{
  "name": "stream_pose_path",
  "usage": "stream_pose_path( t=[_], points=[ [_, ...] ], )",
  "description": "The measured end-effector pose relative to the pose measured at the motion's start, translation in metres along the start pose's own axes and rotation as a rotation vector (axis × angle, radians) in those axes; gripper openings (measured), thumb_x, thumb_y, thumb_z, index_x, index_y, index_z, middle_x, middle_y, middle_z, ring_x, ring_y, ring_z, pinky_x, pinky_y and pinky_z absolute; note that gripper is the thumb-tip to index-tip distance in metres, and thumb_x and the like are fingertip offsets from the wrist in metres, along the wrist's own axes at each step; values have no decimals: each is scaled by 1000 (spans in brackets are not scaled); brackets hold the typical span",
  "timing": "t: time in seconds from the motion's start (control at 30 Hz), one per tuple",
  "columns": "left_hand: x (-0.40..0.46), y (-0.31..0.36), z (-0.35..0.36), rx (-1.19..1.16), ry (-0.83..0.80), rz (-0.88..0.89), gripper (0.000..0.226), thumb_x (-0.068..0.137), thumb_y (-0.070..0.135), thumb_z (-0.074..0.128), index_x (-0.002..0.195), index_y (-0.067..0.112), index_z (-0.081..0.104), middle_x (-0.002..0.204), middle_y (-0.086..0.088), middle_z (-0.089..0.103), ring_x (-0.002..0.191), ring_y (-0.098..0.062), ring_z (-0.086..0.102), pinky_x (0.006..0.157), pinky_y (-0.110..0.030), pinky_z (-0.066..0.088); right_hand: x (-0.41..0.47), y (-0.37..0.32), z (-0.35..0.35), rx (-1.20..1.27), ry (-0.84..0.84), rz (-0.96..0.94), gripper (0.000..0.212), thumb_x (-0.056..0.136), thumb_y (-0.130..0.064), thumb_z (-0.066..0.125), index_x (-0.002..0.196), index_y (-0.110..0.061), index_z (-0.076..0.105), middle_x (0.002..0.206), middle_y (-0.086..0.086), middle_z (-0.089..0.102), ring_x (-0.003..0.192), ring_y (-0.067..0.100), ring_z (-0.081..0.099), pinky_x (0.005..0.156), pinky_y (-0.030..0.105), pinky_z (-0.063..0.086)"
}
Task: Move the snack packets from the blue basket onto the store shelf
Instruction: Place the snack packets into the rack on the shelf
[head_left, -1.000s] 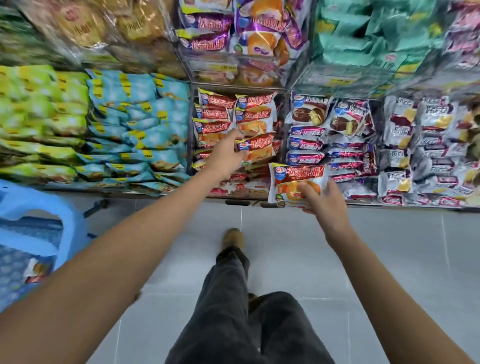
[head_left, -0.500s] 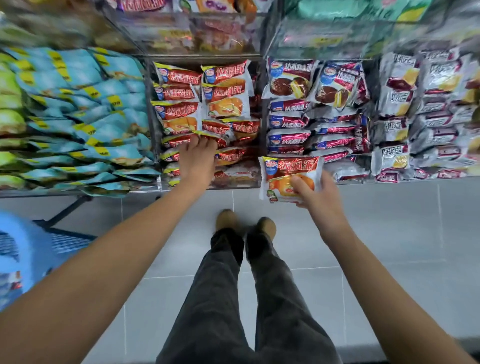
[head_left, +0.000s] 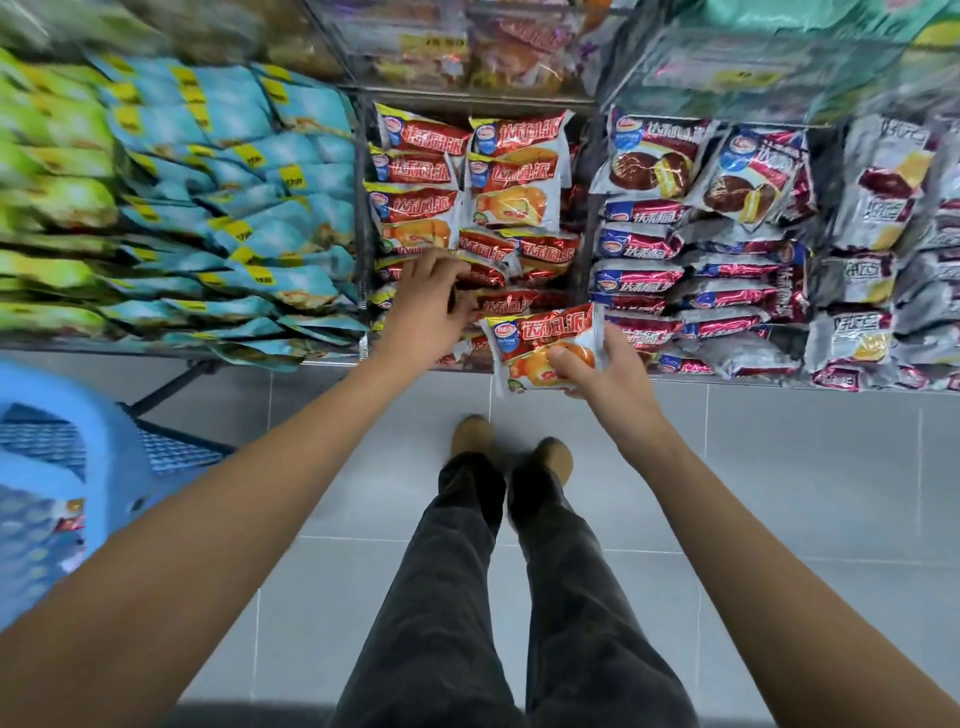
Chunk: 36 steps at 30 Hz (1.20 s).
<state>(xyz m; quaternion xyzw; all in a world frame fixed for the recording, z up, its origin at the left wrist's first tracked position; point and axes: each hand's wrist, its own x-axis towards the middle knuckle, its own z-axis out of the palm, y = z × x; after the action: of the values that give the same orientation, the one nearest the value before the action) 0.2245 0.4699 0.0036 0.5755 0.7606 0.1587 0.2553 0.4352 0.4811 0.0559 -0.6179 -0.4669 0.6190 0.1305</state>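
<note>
Right hand (head_left: 602, 371) out in front of the shelf (head_left: 571, 371), fingers and thumb curled round a snack packet (head_left: 545, 345), holding it just before the lower front edge of the red-and-orange stack. That packet is glossy white at the ends, with a red band of lettering across the top, a small blue oval logo at its left corner and an orange-yellow cake pictured below. Left hand (head_left: 428, 306) is up against the stacked red packets (head_left: 493, 270) in the same compartment, fingers bent over the edge of one lying flat; whether it truly pinches it cannot be told. Down at far left sits the blue basket (head_left: 67, 467), blurred, with a scrap of red packaging showing through its mesh.
</note>
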Motion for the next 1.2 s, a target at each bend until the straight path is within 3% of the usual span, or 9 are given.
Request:
stream_pose_path(
  t=[0.1, 0.17, 0.37, 0.53, 0.77, 0.93, 1.07, 1.13, 1.2],
  points=[
    [-29, 6, -12, -596, -45, -285, 34, 86, 51, 43, 109, 30, 55, 102, 17, 58, 97, 1, 55, 79, -17, 45, 17, -7, 22, -36, -30, -22, 33, 86, -28, 65, 114, -23, 49, 103, -8, 63, 90, 1, 63, 71, 14, 53],
    [-41, 5, -10, -691, -225, -319, 53, 79, 64, 44, 123, 35, 47, 110, 19, 56, 105, 0, 55, 82, -15, 46, 27, -8, 34, -13, -30, -15, 35, 87, -24, 65, 117, -20, 49, 107, -4, 63, 92, 4, 63, 76, 19, 55],
    [-34, -1, 11, -261, -194, -167, 52, 81, 23, 66, 127, 13, 44, 124, -8, 57, 109, -23, 57, 86, -33, 48, 43, 2, 45, -109, -62, -45, 43, 88, -16, 63, 128, -12, 45, 114, 1, 61, 108, 17, 59, 98, 43, 49],
    [-28, -1, 17, -152, -106, -60, 43, 80, 19, 67, 116, 8, 47, 115, -12, 54, 103, -27, 56, 77, -39, 49, 55, 6, 43, -351, -38, -137, 44, 87, -21, 64, 127, -12, 46, 121, 5, 62, 112, 21, 59, 93, 30, 46],
    [-25, 2, 16, 77, -70, 169, 31, 77, 8, 67, 103, 3, 51, 106, -16, 55, 94, -31, 57, 71, -38, 48, 54, 7, 38, -717, 3, -352, 58, 75, -21, 75, 124, -4, 48, 120, 16, 60, 108, 31, 58, 89, 38, 48],
    [-37, 1, 21, 223, -139, 196, 26, 82, 15, 59, 106, 5, 54, 104, -15, 57, 92, -32, 56, 77, -40, 45, 44, 8, 38, -821, -104, -290, 60, 77, -16, 69, 130, -9, 42, 122, 12, 57, 113, 27, 51, 95, 36, 45],
    [-41, -5, 21, 211, -164, 170, 34, 83, 30, 60, 110, 9, 57, 110, -10, 56, 101, -28, 55, 85, -38, 42, 43, -9, 26, -346, -315, 66, 29, 85, -20, 56, 114, -24, 57, 108, -6, 63, 91, 0, 57, 72, 17, 41],
    [-39, -4, 21, 202, -178, 157, 37, 83, 36, 60, 111, 11, 58, 111, -9, 57, 104, -27, 54, 88, -37, 41, 47, -17, 23, -295, -230, 79, 14, 90, -28, 50, 97, -25, 62, 96, -9, 62, 82, -1, 57, 67, 16, 38],
    [-37, -2, 21, 206, -190, 148, 39, 83, 39, 59, 114, 14, 57, 113, -8, 57, 106, -27, 54, 90, -38, 39, 56, -19, 24, -549, -129, -27, 23, 92, -31, 51, 107, -18, 63, 96, -4, 61, 85, 10, 58, 68, 23, 41]
  ],
)
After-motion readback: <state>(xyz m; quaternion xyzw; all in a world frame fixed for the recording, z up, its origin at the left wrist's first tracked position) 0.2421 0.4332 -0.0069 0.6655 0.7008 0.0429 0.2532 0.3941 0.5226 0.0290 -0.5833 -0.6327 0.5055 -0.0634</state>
